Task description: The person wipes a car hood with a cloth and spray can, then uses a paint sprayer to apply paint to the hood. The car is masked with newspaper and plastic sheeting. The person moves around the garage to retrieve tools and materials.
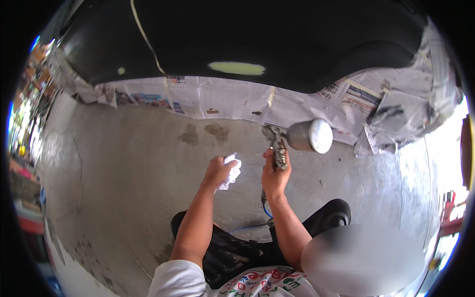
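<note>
In front of my knees, my left hand (217, 171) is closed around a crumpled white cloth or paper wipe (231, 176). Level with it on the right, my right hand (275, 180) grips the handle of a metal spray gun (280, 158). The gun's silver cup (303, 135) tilts over to the right, its pale lid facing that way. Both hands are apart from the black car body panel (307, 39) beyond them. A pale yellow-green patch (236, 68) marks the panel's lower part.
Newspaper masking (227, 101) hangs below the panel and bunches up at the right. A blue hose (247, 227) runs from under the gun between my legs. Dark damp stains (216, 131) mark the concrete floor (133, 168). A blurred oval hides the lower right.
</note>
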A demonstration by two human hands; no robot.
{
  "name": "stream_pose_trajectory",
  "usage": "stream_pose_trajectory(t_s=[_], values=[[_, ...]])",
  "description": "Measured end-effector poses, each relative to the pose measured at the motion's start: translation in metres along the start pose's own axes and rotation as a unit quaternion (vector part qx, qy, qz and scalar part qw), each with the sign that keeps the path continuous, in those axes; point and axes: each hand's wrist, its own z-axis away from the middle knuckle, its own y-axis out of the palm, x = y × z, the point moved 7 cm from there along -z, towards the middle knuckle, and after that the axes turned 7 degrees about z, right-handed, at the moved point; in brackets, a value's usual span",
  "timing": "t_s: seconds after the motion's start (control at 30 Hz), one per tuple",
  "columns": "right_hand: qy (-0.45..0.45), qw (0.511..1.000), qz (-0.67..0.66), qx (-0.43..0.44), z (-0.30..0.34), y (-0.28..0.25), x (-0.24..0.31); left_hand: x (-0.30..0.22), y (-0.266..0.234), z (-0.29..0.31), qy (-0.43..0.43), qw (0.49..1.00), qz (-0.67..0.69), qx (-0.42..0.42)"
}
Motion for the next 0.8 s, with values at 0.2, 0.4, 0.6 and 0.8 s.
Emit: stream_pose_trajectory(t_s=[0.2,0.4,0.6,0.8], values=[[-0.016,0.999,0.033,-0.038,0.010,0.098,0.044,0.051,-0.067,-0.082,0.078,0.993,-0.062,-0.065],[-0.013,0.999,0.012,-0.051,0.010,0.151,0.056,0.067,-0.073,-0.108,0.040,0.999,-0.003,-0.032],[0.011,0.997,0.005,-0.078,-0.002,0.142,0.021,0.051,-0.054,-0.109,0.073,0.997,0.030,0.001],[-0.039,0.974,0.077,-0.211,0.002,0.119,0.023,0.090,-0.063,-0.143,0.057,0.996,0.068,-0.023]])
